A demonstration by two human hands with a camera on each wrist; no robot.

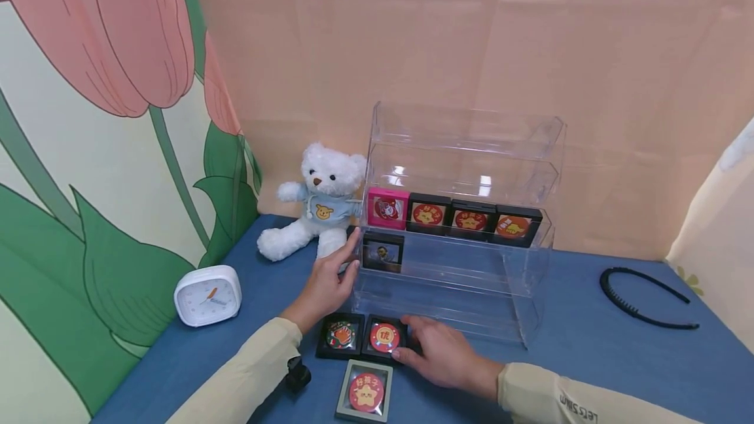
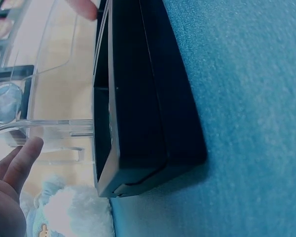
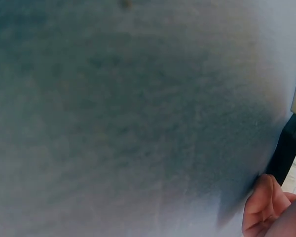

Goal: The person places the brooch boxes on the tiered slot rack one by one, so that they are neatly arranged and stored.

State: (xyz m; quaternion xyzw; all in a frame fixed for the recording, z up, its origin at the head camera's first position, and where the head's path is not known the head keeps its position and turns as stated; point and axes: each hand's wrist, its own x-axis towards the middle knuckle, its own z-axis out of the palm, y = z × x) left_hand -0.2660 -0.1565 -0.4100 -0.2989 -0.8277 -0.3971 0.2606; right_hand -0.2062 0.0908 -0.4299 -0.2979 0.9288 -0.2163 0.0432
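Fingers of the right hand (image 1: 444, 353) grip a black case (image 1: 384, 337), bottom centre; the left hand (image 1: 326, 280), straight-fingered, is beside the rack (image 1: 448, 283), centre.

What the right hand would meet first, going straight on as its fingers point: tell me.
The right hand would first meet the black case with the red badge, right at its fingertips. Past it lies the other black case, roughly in line; any gap between them is hard to judge.

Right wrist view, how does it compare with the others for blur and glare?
Right wrist: dim, blurred tabletop fills most of the picture; head: sharper, with bright glare spots on the clear rack; left wrist: the white bear looks washed out.
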